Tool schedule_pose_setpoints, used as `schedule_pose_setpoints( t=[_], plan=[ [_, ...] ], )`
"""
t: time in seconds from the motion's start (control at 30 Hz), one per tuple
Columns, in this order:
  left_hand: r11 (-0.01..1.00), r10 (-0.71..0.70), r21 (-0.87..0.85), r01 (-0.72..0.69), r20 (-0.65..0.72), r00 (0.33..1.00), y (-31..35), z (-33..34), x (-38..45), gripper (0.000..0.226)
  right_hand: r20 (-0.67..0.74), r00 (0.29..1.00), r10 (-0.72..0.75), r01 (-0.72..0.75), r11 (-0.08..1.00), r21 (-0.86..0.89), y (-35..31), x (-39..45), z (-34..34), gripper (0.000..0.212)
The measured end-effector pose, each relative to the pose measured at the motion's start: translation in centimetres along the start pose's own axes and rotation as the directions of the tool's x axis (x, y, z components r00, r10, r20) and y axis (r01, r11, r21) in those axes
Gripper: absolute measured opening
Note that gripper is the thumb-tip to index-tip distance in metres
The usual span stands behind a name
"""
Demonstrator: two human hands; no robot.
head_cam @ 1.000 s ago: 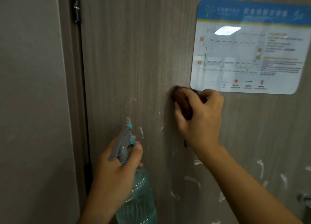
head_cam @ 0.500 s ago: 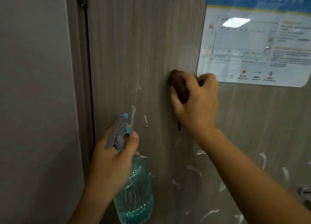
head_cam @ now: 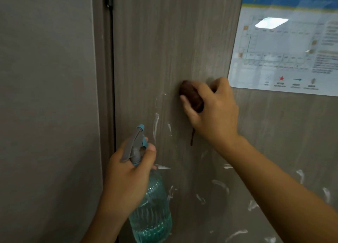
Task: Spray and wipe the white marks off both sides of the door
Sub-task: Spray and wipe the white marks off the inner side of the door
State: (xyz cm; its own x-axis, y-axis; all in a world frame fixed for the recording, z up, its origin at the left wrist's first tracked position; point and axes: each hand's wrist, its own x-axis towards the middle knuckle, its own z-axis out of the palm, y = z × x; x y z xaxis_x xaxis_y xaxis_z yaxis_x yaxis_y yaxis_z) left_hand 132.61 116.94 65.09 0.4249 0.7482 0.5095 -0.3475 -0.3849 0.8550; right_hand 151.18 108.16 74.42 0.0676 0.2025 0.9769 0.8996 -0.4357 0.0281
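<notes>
Pressing a balled brown cloth (head_cam: 192,96) against the wood-grain door (head_cam: 164,51) with right hand (head_cam: 212,111); gripping upright spray bottle (head_cam: 150,206) in left hand (head_cam: 128,175), nozzle pointing up toward white marks (head_cam: 156,122).

The laminated floor-plan notice (head_cam: 285,47) runs off the top and right edges; its print is too blurred to read. Most of the brown cloth (head_cam: 192,96) is buried under the right hand (head_cam: 212,111). The left hand (head_cam: 128,177) covers the spray bottle (head_cam: 151,215) neck, and the bottle's base is cut off by the bottom edge.
</notes>
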Motion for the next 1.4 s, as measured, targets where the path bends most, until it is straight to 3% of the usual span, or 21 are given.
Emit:
schedule_pose_setpoints(
  t=[0.07, 0.13, 0.23, 0.3, 0.47, 0.6, 0.73, 0.87, 0.93, 1.1, 1.2, 1.27, 1.4],
  plan=[
    [1.000, -0.001, -0.008, 0.001, -0.009, 1.000, -0.1, 0.1, 0.1, 0.015, 0.002, 1.000, -0.002, 0.002, 1.000, -0.015, -0.3, 0.5, 0.4, 0.042],
    [1.000, -0.001, -0.008, 0.001, -0.023, 1.000, -0.3, 0.1, 0.2, 0.015, 0.095, 0.988, -0.120, 0.120, 0.993, 0.001, -0.8, -2.3, 1.3, 0.046],
    [1.000, -0.007, -0.023, 0.006, -0.041, 0.999, -0.3, 0.0, 0.2, 0.014, 0.300, 0.897, -0.325, 0.326, 0.944, 0.048, -1.5, -8.3, 2.6, 0.055],
    [1.000, -0.010, -0.015, 0.009, -0.033, 0.999, -0.1, -0.3, 0.0, 0.014, 0.345, 0.885, -0.313, 0.306, 0.949, 0.075, -1.6, -9.5, 2.6, 0.047],
    [1.000, -0.007, 0.024, 0.007, -0.008, 1.000, 0.5, -1.2, -0.1, 0.011, 0.087, 0.994, -0.064, 0.056, 0.994, 0.092, -1.9, -2.6, 1.2, 0.038],
    [1.000, 0.009, 0.001, -0.009, -0.026, 1.000, 0.9, -1.1, 0.1, 0.011, -0.026, 1.000, -0.003, 0.004, 0.999, 0.038, -2.5, 3.8, 1.3, 0.042],
    [1.000, 0.004, -0.009, -0.005, -0.029, 1.000, 0.6, -0.9, 0.4, 0.014, 0.095, 0.987, -0.127, 0.126, 0.992, 0.023, -4.0, 2.2, 2.5, 0.044],
    [1.000, 0.004, 0.010, -0.003, -0.046, 0.999, 0.5, -1.1, 0.4, 0.014, 0.324, 0.892, -0.316, 0.308, 0.948, 0.079, -5.0, -5.4, 3.9, 0.045],
    [1.000, 0.006, 0.019, -0.005, -0.056, 0.998, 0.5, -1.6, 0.5, 0.012, 0.383, 0.861, -0.335, 0.323, 0.941, 0.098, -4.8, -7.1, 4.2, 0.042],
    [0.999, -0.016, 0.044, 0.019, -0.067, 0.998, 0.7, -2.6, 0.5, 0.007, 0.141, 0.976, -0.165, 0.149, 0.982, 0.114, -4.6, -1.0, 1.8, 0.042],
    [0.999, -0.014, 0.036, 0.016, -0.062, 0.998, 0.9, -2.7, 0.5, 0.006, 0.012, 0.999, -0.049, 0.048, 0.998, 0.037, -4.5, 3.8, 1.6, 0.039],
    [0.999, -0.014, 0.031, 0.016, -0.069, 0.998, 0.9, -2.6, 0.6, 0.006, 0.018, 0.999, -0.038, 0.038, 0.999, 0.011, -4.5, 4.3, 2.1, 0.039],
    [0.999, -0.021, 0.023, 0.022, -0.074, 0.997, 0.7, -2.4, 0.5, 0.007, 0.228, 0.931, -0.286, 0.276, 0.958, 0.072, -5.0, -3.2, 3.7, 0.041]
  ],
)
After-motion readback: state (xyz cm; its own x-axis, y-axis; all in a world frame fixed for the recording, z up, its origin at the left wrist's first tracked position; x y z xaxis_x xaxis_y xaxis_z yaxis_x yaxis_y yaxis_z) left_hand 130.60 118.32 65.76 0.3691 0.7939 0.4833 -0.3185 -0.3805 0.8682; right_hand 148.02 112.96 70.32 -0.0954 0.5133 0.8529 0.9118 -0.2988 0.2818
